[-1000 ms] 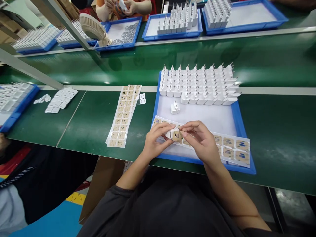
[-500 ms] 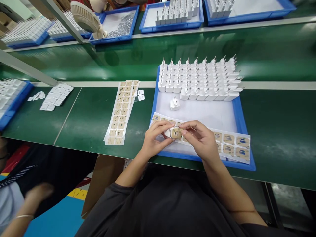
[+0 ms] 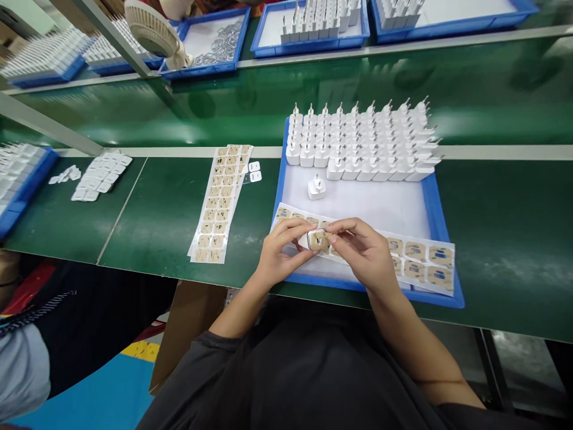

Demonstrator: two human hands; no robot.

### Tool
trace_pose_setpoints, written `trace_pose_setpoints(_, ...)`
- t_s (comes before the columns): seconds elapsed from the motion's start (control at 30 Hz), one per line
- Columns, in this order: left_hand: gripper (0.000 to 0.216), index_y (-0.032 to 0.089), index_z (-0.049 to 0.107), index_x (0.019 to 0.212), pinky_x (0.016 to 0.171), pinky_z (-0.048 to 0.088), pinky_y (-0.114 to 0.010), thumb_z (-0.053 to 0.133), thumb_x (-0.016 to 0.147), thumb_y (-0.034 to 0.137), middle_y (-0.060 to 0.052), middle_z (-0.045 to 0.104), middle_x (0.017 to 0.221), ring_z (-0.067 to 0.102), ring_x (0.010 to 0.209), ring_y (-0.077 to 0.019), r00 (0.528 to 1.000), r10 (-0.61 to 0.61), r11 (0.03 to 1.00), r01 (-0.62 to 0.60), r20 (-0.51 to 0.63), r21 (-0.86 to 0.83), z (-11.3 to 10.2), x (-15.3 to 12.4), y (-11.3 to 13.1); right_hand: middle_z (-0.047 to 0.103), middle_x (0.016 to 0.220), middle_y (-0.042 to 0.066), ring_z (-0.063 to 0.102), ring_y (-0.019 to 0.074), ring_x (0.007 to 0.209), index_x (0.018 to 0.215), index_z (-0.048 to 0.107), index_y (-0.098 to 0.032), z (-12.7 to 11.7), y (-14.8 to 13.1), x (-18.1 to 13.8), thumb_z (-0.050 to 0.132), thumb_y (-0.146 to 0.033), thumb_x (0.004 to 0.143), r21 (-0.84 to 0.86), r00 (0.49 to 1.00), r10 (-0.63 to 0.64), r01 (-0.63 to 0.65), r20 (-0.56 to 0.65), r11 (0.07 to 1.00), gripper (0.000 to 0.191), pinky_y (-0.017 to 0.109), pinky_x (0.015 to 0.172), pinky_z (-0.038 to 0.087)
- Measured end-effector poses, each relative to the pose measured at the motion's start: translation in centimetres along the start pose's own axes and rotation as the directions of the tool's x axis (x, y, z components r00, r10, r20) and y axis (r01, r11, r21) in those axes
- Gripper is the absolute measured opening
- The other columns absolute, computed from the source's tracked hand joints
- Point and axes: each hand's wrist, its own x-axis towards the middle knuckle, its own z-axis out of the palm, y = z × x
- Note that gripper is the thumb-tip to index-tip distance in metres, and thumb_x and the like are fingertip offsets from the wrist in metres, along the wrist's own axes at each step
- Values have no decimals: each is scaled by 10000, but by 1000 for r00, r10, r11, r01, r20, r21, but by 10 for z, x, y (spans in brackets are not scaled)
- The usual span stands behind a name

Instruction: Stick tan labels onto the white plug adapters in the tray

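Both my hands meet over the near edge of a blue tray (image 3: 441,230). My left hand (image 3: 281,254) grips a small white charger plug (image 3: 316,240) whose face carries a tan sticker. My right hand (image 3: 364,254) pinches the same plug from the right, fingertips on the sticker. Beneath my hands a sheet of tan stickers (image 3: 421,260) lies across the tray's near edge. One loose white plug (image 3: 317,187) stands on the tray's white liner, and rows of white plugs (image 3: 362,143) fill the tray's far half.
Another sticker sheet (image 3: 221,203) lies on the green bench left of the tray, with two small white labels (image 3: 255,171) beside it. More white parts (image 3: 96,178) and a blue tray (image 3: 27,179) sit far left. Beyond the conveyor are further blue trays (image 3: 308,27) and a small fan (image 3: 152,33).
My hands stay together on the plug with only slight finger shifts. The blurred hand seen at the lower left half a second ago is gone from view.
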Motion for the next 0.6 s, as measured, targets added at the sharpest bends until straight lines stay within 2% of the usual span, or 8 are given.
trace_pose_setpoints(0.33,415,264,719,1271,674,609,-220,825,870,254,-86,729,1151,702,1033,-196,1000,5,1000,-5,4,9,0,0,-1,745,939,29,717,196,888,975,728,-253,2,-1,0,709,-310,959,-49,1000,-19,18,-18,999,62,348,841,621)
trace_pose_setpoints(0.6,392,268,720,1267,686,605,-233,810,886,274,-82,728,1146,700,1034,-198,1000,5,999,-5,21,31,-1,0,0,754,936,29,713,197,856,979,718,-248,6,-1,1,739,-320,941,-155,997,-63,55,-45,986,83,370,828,638)
